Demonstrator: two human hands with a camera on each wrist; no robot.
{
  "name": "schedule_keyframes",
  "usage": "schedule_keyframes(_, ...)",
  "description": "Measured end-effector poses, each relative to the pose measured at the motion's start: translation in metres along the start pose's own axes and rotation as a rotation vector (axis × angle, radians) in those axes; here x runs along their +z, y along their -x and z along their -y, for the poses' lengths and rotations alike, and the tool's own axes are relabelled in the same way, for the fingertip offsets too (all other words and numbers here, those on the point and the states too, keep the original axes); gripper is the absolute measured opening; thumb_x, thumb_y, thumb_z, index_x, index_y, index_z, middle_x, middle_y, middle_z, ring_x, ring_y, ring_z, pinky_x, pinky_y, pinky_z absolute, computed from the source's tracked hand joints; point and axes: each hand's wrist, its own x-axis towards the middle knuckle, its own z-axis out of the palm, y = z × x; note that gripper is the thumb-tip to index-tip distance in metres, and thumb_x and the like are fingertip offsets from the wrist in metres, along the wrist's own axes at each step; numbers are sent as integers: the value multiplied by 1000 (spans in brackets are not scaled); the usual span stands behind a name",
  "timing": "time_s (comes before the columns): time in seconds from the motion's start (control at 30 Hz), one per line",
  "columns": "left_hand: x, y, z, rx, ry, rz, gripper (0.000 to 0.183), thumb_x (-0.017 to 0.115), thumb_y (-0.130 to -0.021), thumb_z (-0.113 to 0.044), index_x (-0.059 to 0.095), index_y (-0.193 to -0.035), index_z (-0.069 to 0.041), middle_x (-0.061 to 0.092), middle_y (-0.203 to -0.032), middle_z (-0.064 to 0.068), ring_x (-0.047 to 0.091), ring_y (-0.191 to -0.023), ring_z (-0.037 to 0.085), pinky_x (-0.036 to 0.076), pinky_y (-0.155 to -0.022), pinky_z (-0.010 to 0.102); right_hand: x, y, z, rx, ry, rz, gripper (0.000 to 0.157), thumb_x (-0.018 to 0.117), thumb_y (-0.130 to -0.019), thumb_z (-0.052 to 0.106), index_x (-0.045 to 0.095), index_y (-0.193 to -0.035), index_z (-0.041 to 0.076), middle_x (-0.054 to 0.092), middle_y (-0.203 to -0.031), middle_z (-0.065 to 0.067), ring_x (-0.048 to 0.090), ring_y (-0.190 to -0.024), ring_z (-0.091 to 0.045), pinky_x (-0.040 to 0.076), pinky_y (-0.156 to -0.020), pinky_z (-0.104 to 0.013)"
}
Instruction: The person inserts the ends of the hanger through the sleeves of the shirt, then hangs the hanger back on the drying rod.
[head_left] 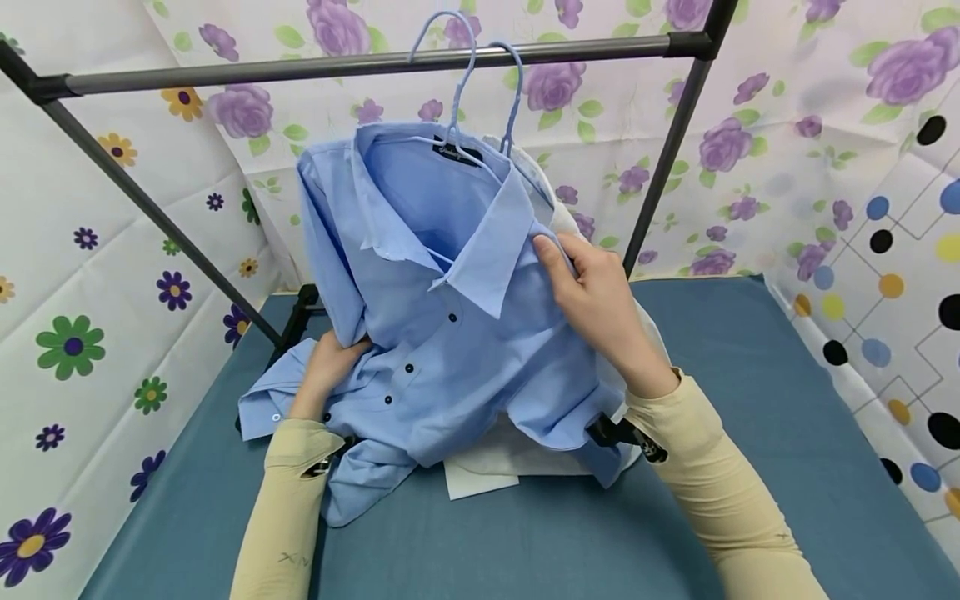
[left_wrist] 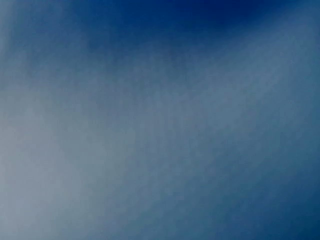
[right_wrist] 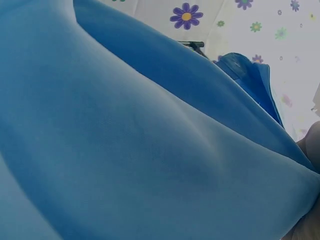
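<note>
A light blue button-up shirt [head_left: 450, 350] with dark buttons hangs on a blue hanger [head_left: 473, 67]. My right hand [head_left: 600, 296] pinches its shoulder cloth beside the collar, thumb in front. On the other side, my left hand [head_left: 330, 367] reaches in under the hanging sleeve, and cloth hides its fingers. Behind the blue shirt hangs a white garment [head_left: 498, 450] on a second blue hanger [head_left: 517, 92]. Blurred cloth [left_wrist: 160, 130] fills the left wrist view. The right wrist view shows folds of the blue shirt [right_wrist: 150, 130] close up.
A dark metal rail [head_left: 247, 73] on slanting posts [head_left: 667, 162] carries both hangers. Below lies a table with a blue-green cover [head_left: 562, 533]. Flower-patterned sheets [head_left: 772, 125] hang behind and at the left, a dotted one [head_left: 892, 333] at the right.
</note>
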Motion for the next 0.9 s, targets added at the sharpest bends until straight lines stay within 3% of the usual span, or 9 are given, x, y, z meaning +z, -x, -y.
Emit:
schedule_keyframes(0.37, 10, -1, 8, 8, 8, 15, 50, 61, -88, -35, 55, -116, 6, 59, -109, 25, 57, -94, 37, 43, -80, 49, 7, 2, -7, 31, 22, 26, 40, 49, -95, 42, 45, -66, 15, 31, -56, -1, 40, -53, -16, 30, -51, -30)
schedule_keyframes(0.9, 9, -1, 6, -11, 29, 28, 57, 62, -87, -38, 51, -121, 6, 56, -115, 27, 55, -99, 39, 42, -83, 50, 7, -1, -5, 7, 27, -2, 42, 48, -95, 41, 43, -64, 14, 30, -54, -1, 36, -49, -16, 27, -49, -30)
